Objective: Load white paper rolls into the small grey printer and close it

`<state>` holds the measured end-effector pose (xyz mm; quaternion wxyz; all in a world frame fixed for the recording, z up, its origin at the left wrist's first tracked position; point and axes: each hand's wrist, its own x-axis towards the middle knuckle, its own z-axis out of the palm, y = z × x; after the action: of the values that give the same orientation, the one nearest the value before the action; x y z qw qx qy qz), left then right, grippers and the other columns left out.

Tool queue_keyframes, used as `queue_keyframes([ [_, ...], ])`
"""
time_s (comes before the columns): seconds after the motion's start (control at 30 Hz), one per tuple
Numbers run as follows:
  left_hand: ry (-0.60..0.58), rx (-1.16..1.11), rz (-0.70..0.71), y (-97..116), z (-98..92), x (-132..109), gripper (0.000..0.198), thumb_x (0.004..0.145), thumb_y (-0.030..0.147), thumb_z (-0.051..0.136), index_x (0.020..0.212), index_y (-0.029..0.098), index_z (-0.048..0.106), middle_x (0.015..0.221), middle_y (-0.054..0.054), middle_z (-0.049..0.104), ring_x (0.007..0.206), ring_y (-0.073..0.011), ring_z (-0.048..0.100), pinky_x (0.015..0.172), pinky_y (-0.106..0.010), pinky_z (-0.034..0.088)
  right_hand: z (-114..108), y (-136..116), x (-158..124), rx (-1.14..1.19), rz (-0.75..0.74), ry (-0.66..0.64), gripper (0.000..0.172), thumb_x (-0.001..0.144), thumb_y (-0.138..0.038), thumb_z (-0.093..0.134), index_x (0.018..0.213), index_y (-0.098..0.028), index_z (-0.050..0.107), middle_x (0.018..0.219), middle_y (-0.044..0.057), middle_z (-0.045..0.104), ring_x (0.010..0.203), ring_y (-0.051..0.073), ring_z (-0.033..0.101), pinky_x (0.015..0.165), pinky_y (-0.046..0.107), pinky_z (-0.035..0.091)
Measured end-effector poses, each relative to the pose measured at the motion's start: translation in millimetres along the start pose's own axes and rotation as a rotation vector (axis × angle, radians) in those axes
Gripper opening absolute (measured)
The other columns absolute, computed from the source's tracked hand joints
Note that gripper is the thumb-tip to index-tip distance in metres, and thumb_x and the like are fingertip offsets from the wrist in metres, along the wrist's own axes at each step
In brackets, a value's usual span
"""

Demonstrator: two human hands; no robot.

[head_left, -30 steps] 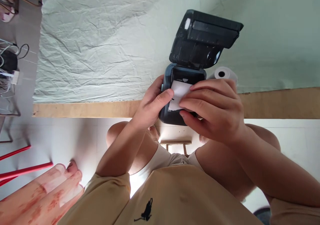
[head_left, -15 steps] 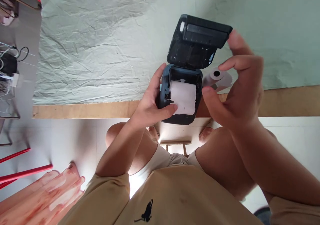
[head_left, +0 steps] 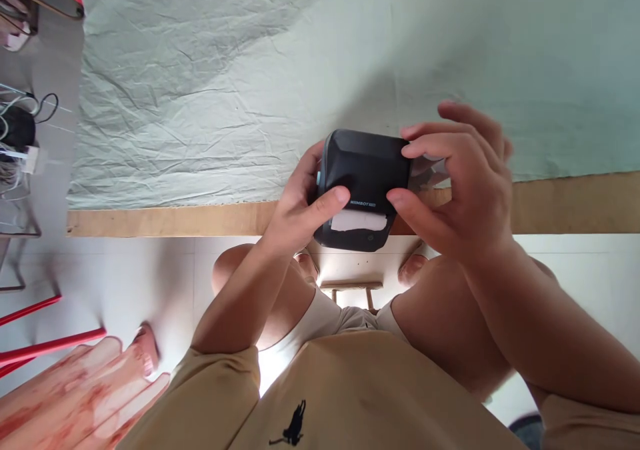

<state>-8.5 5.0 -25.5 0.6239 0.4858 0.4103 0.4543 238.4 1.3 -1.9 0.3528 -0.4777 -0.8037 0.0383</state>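
Holding the printer [head_left: 363, 187] in the left hand [head_left: 299, 213], curling the fingers around the printer's left side and laying the thumb on its lowered lid [head_left: 367, 160]. Keeping the right hand [head_left: 467, 190] spread at the printer's right side, touching the lid's edge with thumb and fingertips, being unable to tell how firmly. Half-hiding behind it a white roll [head_left: 439, 167] just right of the printer. Positioning the printer over the wooden table edge [head_left: 575, 203], with green cloth [head_left: 215, 110] beyond the printer. Showing a white paper strip [head_left: 359, 221] at the printer's near end.
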Motion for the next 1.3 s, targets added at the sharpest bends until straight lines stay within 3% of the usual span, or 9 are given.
queue_keyframes([
  [0.3,0.012,0.032,-0.005,6.3,2.7,-0.5,0.066,0.092,0.075,0.089,0.141,0.031,0.080,0.118,-0.007,0.082,0.109,-0.0311,0.081,0.087,-0.042,0.069,5.7,5.2,-3.4,-0.050,0.024,-0.003,0.046,0.111,-0.063,0.072,0.144,-0.032,0.066,0.142,0.014,0.084,0.159,0.049,0.067,0.121,0.069,0.053],
  [0.5,0.005,0.029,0.051,7.6,3.8,0.8,0.068,0.096,0.085,0.078,0.141,0.035,0.079,0.137,-0.007,0.083,0.150,-0.0383,0.073,0.117,-0.049,0.067,13.2,3.3,-7.0,-0.088,0.018,0.064,0.044,0.114,-0.061,0.066,0.148,-0.032,0.067,0.137,0.014,0.085,0.157,0.046,0.069,0.120,0.065,0.053],
  [0.63,0.002,-0.028,0.010,4.6,3.1,4.2,0.066,0.104,0.088,0.063,0.137,0.033,0.079,0.134,-0.009,0.085,0.153,-0.0382,0.073,0.122,-0.051,0.066,21.4,0.8,-6.8,-0.079,-0.027,0.176,0.045,0.114,-0.063,0.063,0.142,-0.028,0.069,0.131,0.014,0.088,0.150,0.046,0.074,0.115,0.061,0.053],
  [0.73,0.059,-0.064,-0.055,-0.2,2.8,5.6,0.067,0.106,0.090,0.057,0.127,0.031,0.079,0.118,-0.008,0.087,0.139,-0.0366,0.080,0.112,-0.050,0.069,23.6,-0.7,-3.8,-0.102,-0.062,0.223,0.041,0.117,-0.061,0.057,0.137,-0.027,0.069,0.133,0.013,0.088,0.146,0.042,0.078,0.112,0.055,0.052],
  [0.87,0.130,-0.085,-0.082,-2.1,2.9,5.0,0.067,0.107,0.090,0.056,0.101,0.027,0.078,0.089,-0.005,0.080,0.098,-0.0291,0.084,0.075,-0.041,0.067,23.5,0.4,-1.0,-0.092,-0.120,0.267,0.043,0.116,-0.065,0.058,0.136,-0.028,0.068,0.131,0.010,0.089,0.143,0.040,0.080,0.109,0.051,0.051],
  [0.97,0.142,-0.097,-0.088,1.4,3.8,4.7,0.065,0.107,0.085,0.063,0.089,0.024,0.074,0.071,-0.001,0.067,0.064,-0.0185,0.069,0.052,-0.033,0.052,21.5,1.2,-1.5,-0.054,-0.149,0.245,0.047,0.113,-0.067,0.064,0.140,-0.028,0.068,0.134,0.010,0.088,0.142,0.040,0.080,0.109,0.051,0.050],
  [1.07,0.202,-0.098,-0.030,3.6,6.0,4.3,0.065,0.111,0.076,0.067,0.073,0.023,0.062,0.059,0.003,0.048,0.049,-0.0111,0.052,0.045,-0.029,0.044,19.7,0.2,-2.7,-0.031,-0.154,0.201,0.051,0.110,-0.066,0.070,0.144,-0.028,0.067,0.138,0.011,0.087,0.144,0.040,0.078,0.112,0.052,0.049],
  [1.2,0.226,-0.106,-0.025,0.9,10.0,2.5,0.068,0.107,0.087,0.062,0.081,0.024,0.069,0.064,0.001,0.056,0.075,-0.0213,0.078,0.066,-0.033,0.066,20.8,-0.1,-0.1,-0.041,-0.138,0.253,0.051,0.111,-0.069,0.065,0.140,-0.028,0.069,0.135,0.012,0.086,0.142,0.041,0.079,0.112,0.055,0.052],
  [1.3,0.139,-0.096,-0.041,0.5,10.6,1.0,0.080,0.101,0.100,0.054,0.103,0.025,0.081,0.084,-0.006,0.077,0.111,-0.0350,0.086,0.084,-0.044,0.074,17.9,0.4,4.6,-0.071,-0.185,0.407,0.049,0.110,-0.074,0.066,0.127,-0.029,0.074,0.105,0.006,0.082,0.105,0.032,0.084,0.091,0.049,0.056],
])
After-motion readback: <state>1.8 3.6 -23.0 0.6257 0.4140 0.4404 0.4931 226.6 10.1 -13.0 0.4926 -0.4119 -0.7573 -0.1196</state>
